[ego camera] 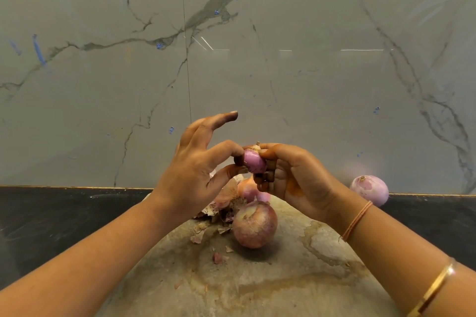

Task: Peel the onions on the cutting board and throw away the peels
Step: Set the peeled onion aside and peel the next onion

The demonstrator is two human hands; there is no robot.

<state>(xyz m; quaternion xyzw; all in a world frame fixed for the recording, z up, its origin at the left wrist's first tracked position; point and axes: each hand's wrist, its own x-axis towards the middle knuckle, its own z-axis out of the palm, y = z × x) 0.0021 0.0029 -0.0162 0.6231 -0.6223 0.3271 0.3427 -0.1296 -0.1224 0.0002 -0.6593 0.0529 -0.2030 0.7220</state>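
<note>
Marble-veined wall (283,72) behind black counter (64,219); stained board (283,288) bears onion peels (224,198).

counter (51,226): black | holds: cutting board (257,285); peeled onion (369,190) beside board

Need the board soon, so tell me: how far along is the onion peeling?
Done: one peeled onion sits on the counter at right. In hand: the left hand and right hand grip a small onion, mostly bare. Left: a large unpeeled onion and a second onion behind it on the cutting board, plus the peels lying there.
</note>
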